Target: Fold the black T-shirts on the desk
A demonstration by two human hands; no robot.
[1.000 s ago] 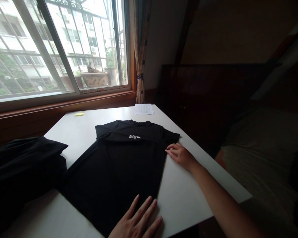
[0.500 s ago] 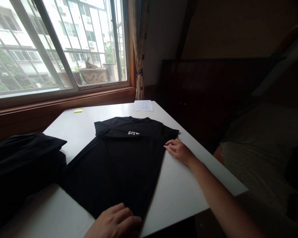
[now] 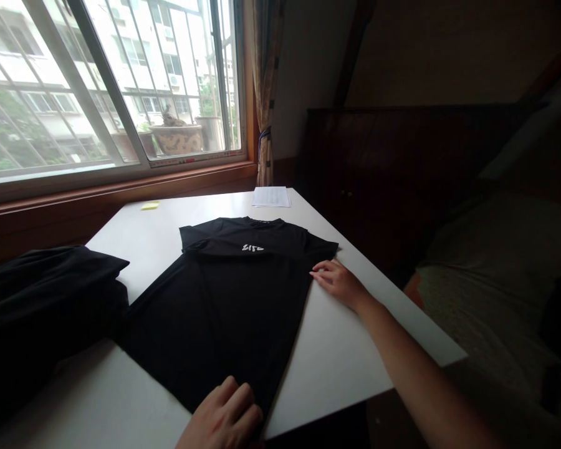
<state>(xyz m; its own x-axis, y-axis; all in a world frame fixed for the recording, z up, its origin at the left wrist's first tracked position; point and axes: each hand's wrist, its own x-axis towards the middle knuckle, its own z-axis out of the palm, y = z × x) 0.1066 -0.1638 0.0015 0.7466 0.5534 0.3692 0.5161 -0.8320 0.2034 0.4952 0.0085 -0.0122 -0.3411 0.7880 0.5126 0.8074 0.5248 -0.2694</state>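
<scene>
A black short-sleeved T-shirt [image 3: 234, 305] with white lettering on its chest lies spread flat, collar at the far end. My right hand [image 3: 337, 282] is at its right side edge just below the sleeve, thumb and fingertips pinched together on the cloth. Down at the near end, my left hand [image 3: 227, 415] rests on the lower part of the shirt with fingers curled in. Its fingertips are partly hidden, and they appear to grip the fabric near the hem.
The shirt lies on a white table [image 3: 341, 349]. A heap of black cloth [image 3: 47, 299] sits at the left, touching the shirt's lower left side. Papers [image 3: 271, 196] and a yellow sticky note [image 3: 150, 205] lie at the far edge, below a barred window [image 3: 144, 81].
My left hand has shifted slightly to the right at the near end of the shirt, its fingers more curled. The right hand keeps its place on the side edge.
</scene>
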